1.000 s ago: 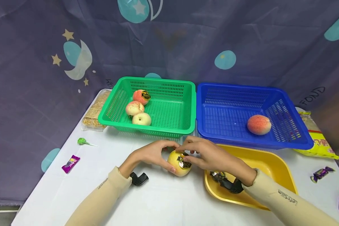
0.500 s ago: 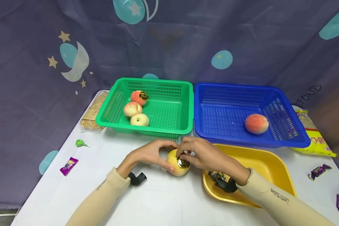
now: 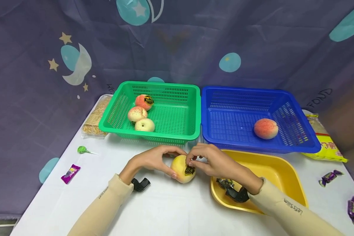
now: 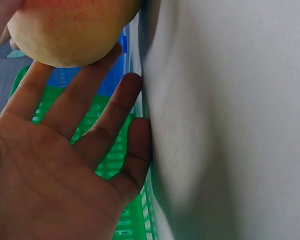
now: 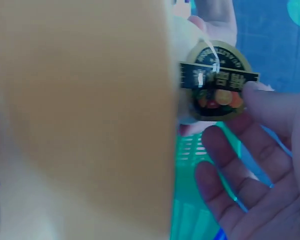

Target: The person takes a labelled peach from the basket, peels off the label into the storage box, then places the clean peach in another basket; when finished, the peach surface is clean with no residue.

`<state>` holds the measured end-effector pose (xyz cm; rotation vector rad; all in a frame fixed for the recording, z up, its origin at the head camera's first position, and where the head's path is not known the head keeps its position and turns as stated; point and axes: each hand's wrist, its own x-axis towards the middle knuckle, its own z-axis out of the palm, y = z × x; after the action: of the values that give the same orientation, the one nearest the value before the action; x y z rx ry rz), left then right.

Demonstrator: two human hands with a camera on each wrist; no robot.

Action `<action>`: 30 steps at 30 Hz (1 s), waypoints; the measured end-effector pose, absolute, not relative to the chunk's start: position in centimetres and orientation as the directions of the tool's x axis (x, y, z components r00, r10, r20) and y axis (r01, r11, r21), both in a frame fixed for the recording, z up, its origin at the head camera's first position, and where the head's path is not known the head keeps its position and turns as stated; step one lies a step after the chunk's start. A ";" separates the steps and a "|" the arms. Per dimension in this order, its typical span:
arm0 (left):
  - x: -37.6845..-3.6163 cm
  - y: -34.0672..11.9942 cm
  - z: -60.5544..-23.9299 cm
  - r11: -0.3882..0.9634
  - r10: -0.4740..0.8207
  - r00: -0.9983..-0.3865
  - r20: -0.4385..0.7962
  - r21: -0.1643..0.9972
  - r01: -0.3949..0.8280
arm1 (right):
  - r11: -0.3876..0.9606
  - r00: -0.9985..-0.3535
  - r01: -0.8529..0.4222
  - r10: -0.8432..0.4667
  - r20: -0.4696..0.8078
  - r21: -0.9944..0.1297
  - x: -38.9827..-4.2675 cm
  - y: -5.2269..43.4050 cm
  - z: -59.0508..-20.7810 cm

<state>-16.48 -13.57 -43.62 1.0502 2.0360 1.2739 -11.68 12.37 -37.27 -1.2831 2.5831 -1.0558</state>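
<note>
Left hand [image 3: 153, 160] cups the yellow peach [image 3: 181, 168] on the white table [image 3: 171, 209] before the green basket [image 3: 177, 136], right hand [image 3: 215, 162] pinching its round sticker [image 3: 190, 170] – smooth, bruisable, likely rolls, so cradle its sides

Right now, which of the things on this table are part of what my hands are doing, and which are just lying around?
In hand:
- yellow peach, held by the left hand
- round sticker on it, picked at by the right hand
- green basket with three peaches
- blue basket with one peach
- yellow tray

Lying about:
- green lollipop
- purple candies
- snack bags
</note>
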 end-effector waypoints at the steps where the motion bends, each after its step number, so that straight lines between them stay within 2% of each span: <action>1: -16.5 -13.6 -43.6 0.257 0.825 -0.565 -0.022 0.905 0.340 | 0.406 -0.653 -0.670 -0.720 0.234 -0.622 -11.6 12.5 -37.4; 14: -16.2 -13.8 -43.7 0.278 0.825 -0.562 -0.061 0.910 0.309 | 0.294 -0.684 -0.615 -0.660 0.309 -0.732 -10.3 14.5 -38.7; 18: -16.2 -14.0 -43.6 0.292 0.820 -0.568 -0.075 0.908 0.300 | 0.279 -0.725 -0.576 -0.609 0.322 -0.768 -10.3 15.7 -38.0; 24: -16.5 -14.1 -43.7 0.305 0.812 -0.578 -0.082 0.904 0.300 | 0.411 -0.813 -0.462 -0.550 0.190 -0.786 -10.5 18.0 -36.1; 30: -16.6 -13.9 -43.8 0.309 0.812 -0.577 -0.086 0.902 0.301 | 0.484 -0.837 -0.382 -0.542 0.074 -0.787 -10.1 20.4 -35.3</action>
<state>-16.61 -13.90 -43.82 0.9828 2.0388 1.2330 -10.08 20.40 -35.28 -0.8010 2.5424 -1.2781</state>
